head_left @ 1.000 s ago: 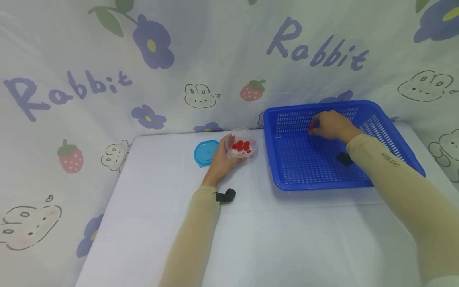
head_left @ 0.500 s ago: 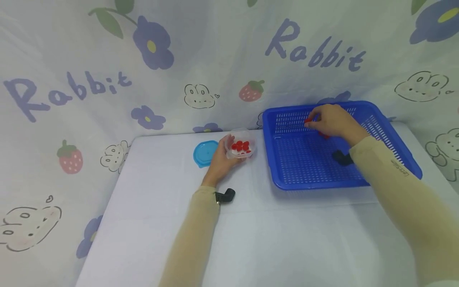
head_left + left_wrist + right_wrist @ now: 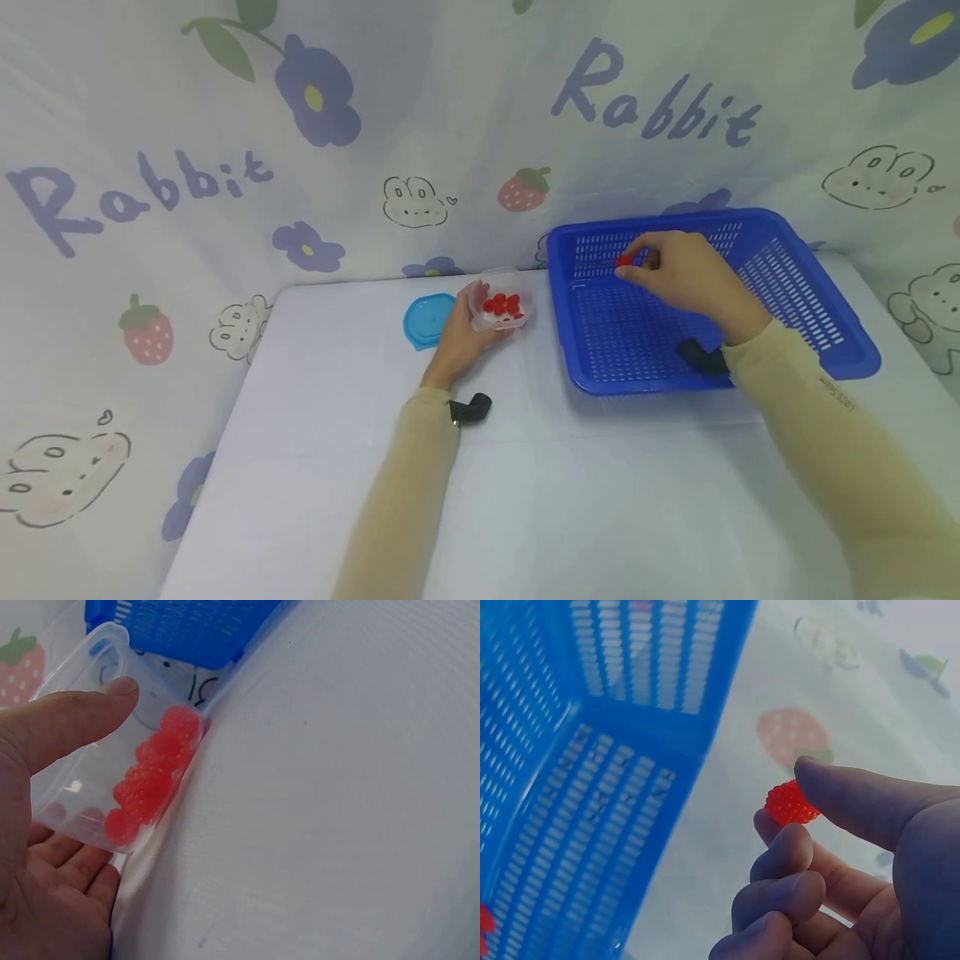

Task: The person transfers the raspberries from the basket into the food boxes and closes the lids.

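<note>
My left hand (image 3: pixel 459 340) grips a clear plastic container (image 3: pixel 79 776) on the table, thumb on one side and fingers on the other. Several red raspberries (image 3: pixel 154 776) lie at the bottom of the container. Over the left part of the blue basket (image 3: pixel 652 387), my right hand (image 3: pixel 690 275) pinches one raspberry (image 3: pixel 787 802) between thumb and index finger, the other fingers curled. In the right wrist view, a bit of red (image 3: pixel 484 928) shows inside the basket at the left edge; most of it is cut off. My right hand and sleeve hide part of the basket's floor.
A light blue lid (image 3: pixel 429 321) lies on the white table (image 3: pixel 600 500), left of the container. Behind stands a patterned curtain (image 3: pixel 450 108). The basket's raised left rim stands between my right hand and the container.
My right hand has lifted the raspberry from near the basket's back wall and moved left with it. A red thing seen beneath the hand half a second ago is now hidden. My left hand stays put.
</note>
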Demonstrator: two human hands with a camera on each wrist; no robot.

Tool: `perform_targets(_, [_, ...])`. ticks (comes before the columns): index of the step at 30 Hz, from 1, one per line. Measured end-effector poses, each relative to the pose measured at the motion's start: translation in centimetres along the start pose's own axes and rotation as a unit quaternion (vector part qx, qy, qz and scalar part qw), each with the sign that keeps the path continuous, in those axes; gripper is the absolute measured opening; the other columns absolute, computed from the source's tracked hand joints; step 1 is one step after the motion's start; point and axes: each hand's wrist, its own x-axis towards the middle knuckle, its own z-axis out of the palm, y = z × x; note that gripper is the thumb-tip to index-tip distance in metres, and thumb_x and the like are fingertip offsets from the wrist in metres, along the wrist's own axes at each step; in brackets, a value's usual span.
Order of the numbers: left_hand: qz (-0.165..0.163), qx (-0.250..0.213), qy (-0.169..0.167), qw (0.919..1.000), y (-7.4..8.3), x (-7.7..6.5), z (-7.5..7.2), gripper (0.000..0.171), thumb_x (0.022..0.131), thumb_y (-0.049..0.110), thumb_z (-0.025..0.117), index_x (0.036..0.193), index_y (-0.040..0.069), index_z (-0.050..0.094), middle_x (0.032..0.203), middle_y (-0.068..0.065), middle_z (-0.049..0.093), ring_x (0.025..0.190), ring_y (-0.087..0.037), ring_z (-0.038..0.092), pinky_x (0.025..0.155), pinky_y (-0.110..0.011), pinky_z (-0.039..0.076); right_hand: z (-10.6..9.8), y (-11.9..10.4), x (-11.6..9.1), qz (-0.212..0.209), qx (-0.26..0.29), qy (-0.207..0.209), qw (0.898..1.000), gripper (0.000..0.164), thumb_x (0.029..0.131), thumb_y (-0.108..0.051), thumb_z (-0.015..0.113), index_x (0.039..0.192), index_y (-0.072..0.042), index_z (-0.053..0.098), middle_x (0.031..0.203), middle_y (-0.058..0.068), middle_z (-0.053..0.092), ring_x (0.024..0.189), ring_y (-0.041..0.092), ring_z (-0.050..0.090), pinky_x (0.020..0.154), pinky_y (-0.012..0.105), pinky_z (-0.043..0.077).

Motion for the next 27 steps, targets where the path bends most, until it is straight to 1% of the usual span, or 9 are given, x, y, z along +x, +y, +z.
perform_targets(4, [0.000,0.004,0.006,1.0000,-0.1,0.2,0.1,0.089,0.072,0.033,0.079,0.143,0.023,0.027,0.141,0.008,0.040,0.131,-0.007,0.032,0.109,-0.040,0.026,0.4,-0.9,-0.7,-0.013,0.011,0.015,1.000,0.032,0.086,-0.040,0.063,0.103,-0.014,0.067,0.072,0.004,0.059,0.052,0.020,0.046,0.046,0.032,0.036])
perform_targets(9, [0.001,0.013,0.010,0.9999,-0.3,0.3,0.1,0.089,0.072,0.033,0.079,0.143,0.025,0.027,0.141,0.008,0.041,0.130,-0.006,0.032,0.108,-0.040,0.026,1.1,-2.1,-1.2,-0.015,0.053,0.033,0.998,0.032,0.085,-0.041,0.063,0.104,-0.015,0.066,0.074,0.004,0.060,0.056,0.020,0.048,0.047,0.033,0.038])
perform_targets(14, [0.003,0.012,0.012,0.9999,-0.4,0.3,0.0,0.089,0.072,0.034,0.079,0.143,0.024,0.027,0.141,0.007,0.041,0.130,-0.006,0.033,0.108,-0.040,0.027,2.6,-3.0,-1.5,-0.026,0.092,0.042,0.994,0.031,0.084,-0.039,0.065,0.105,-0.016,0.066,0.072,0.003,0.059,0.059,0.020,0.049,0.051,0.033,0.040])
perform_targets(19, [0.002,0.011,0.012,0.9999,-0.5,0.3,0.1,0.089,0.072,0.035,0.079,0.143,0.026,0.027,0.141,0.008,0.040,0.130,-0.006,0.033,0.108,-0.040,0.027,3.7,-4.0,-1.8,-0.026,0.129,0.038,0.991,0.030,0.084,-0.040,0.065,0.106,-0.018,0.067,0.074,0.002,0.059,0.064,0.019,0.051,0.054,0.034,0.042])
perform_targets(27, [-0.004,0.013,0.010,0.9999,-0.6,0.3,0.3,0.090,0.070,0.039,0.079,0.142,0.028,0.027,0.140,0.012,0.041,0.130,-0.005,0.033,0.108,-0.042,0.027,5.5,-6.2,-2.3,-0.033,0.167,0.043,0.984,0.026,0.085,-0.036,0.066,0.104,-0.019,0.067,0.072,0.001,0.058,0.062,0.018,0.050,0.050,0.033,0.042])
